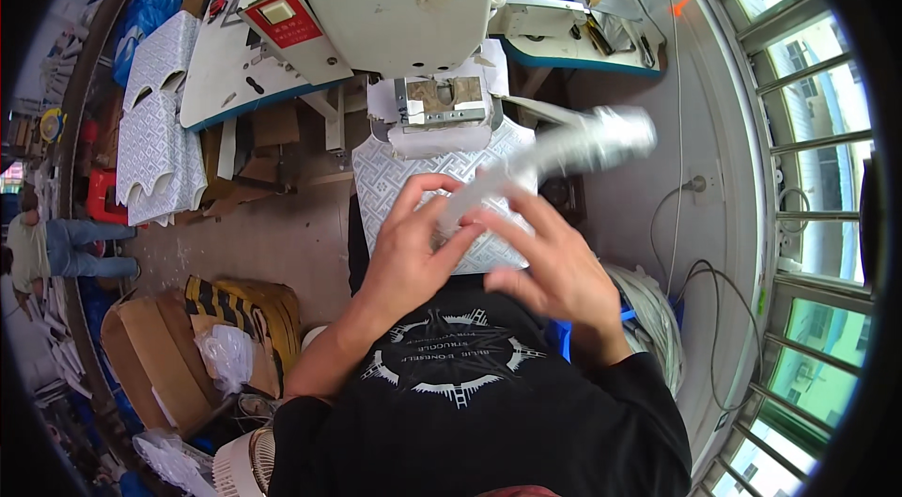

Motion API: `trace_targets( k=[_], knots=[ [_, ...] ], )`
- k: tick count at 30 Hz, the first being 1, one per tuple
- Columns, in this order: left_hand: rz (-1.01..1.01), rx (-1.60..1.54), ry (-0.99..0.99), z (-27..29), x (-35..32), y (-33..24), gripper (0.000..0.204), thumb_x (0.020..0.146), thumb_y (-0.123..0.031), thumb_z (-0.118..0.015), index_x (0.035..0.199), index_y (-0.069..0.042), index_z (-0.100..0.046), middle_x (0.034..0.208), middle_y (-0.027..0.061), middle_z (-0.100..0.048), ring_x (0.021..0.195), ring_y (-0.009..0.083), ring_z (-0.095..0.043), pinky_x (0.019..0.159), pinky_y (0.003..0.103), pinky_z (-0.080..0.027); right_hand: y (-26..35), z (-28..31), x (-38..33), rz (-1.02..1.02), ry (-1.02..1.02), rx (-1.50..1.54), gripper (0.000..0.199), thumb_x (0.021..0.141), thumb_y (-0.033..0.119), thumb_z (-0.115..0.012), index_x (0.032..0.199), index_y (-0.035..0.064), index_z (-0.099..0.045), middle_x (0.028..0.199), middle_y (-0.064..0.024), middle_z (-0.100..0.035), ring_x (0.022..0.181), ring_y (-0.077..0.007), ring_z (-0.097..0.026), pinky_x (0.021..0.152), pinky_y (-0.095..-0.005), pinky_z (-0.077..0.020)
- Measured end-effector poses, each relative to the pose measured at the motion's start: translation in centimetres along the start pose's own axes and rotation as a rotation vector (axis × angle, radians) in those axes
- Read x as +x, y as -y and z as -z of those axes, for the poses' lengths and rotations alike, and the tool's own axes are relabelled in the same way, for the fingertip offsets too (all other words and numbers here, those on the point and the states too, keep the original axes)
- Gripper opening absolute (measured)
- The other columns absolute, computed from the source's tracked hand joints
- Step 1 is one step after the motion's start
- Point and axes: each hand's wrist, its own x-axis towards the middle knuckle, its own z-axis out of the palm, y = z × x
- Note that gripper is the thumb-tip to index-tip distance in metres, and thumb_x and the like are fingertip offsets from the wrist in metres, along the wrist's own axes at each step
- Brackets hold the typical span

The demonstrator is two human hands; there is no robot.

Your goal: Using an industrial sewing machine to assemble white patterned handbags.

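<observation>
A long white, shiny bundle [601, 142], smeared by motion, slants up to the right from between my hands; its exact kind cannot be made out. My left hand [404, 248] curls its fingers and thumb around the lower end. My right hand [559, 267] is against the bundle with its fingertips, fingers apart and thumb held away. Below and behind both hands lies a grey-and-white patterned fabric panel [390, 179], partly hidden by them. Its far end goes under the clamp [443, 107] of a large white sewing machine [404, 4].
Stacked patterned panels [162, 145] hang at the left beside the white worktable [221, 84]. Cardboard boxes [155, 356] and a fan [242, 464] stand lower left. A cable [719, 347] hangs by the right wall near the barred windows [817, 145]. A person [70, 248] is at far left.
</observation>
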Motion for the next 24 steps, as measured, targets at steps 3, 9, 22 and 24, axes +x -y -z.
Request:
trace_targets(
  k=[3, 9, 22, 24],
  knots=[
    [-0.13, 0.176, 0.182, -1.0, 0.1, 0.0, 0.023, 0.086, -0.009, -0.078, 0.104, 0.0, -0.068, 0.123, 0.0129, -0.063, 0.095, 0.0305, -0.072, 0.076, 0.039, -0.057, -2.9, -1.5, 1.6, -0.02, -0.348, 0.209, 0.055, 0.097, 0.026, -0.074, 0.143, -0.0013, -0.06, 0.147, -0.0247, -0.06, 0.136, -0.043, -0.058, 0.113, -0.0482, -0.0468],
    [-0.163, 0.214, 0.353, -2.5, 2.0, 0.9, 0.028, 0.094, -0.018, -0.076, 0.111, 0.002, -0.068, 0.122, 0.0146, -0.066, 0.099, 0.0351, -0.07, 0.086, 0.043, -0.056, -4.3, -2.3, 3.1, 0.086, -0.261, 0.339, 0.045, 0.104, 0.032, -0.062, 0.136, -0.0004, -0.063, 0.14, -0.0221, -0.065, 0.132, -0.0381, -0.062, 0.113, -0.0509, -0.0462],
    [-0.039, 0.244, 0.276, -1.7, 3.4, 0.8, 0.03, 0.103, -0.023, -0.064, 0.116, 0.004, -0.065, 0.114, 0.0157, -0.067, 0.109, 0.0324, -0.064, 0.095, 0.039, -0.05, -9.7, -1.9, -0.5, -0.269, -0.7, 0.829, 0.03, 0.11, 0.031, -0.057, 0.109, 0.0017, -0.063, 0.108, -0.0145, -0.074, 0.099, -0.0204, -0.071, 0.093, -0.038, -0.0562],
    [0.055, 0.323, 0.35, -2.1, 3.4, 0.7, 0.033, 0.105, -0.023, -0.062, 0.122, 0.005, -0.064, 0.119, 0.0148, -0.067, 0.112, 0.0304, -0.064, 0.098, 0.036, -0.049, -7.7, -3.8, -1.1, -0.308, -0.686, 0.566, 0.021, 0.108, 0.021, -0.062, 0.108, 0.0002, -0.063, 0.11, -0.0151, -0.074, 0.099, -0.0188, -0.071, 0.089, -0.034, -0.0572]
  ],
)
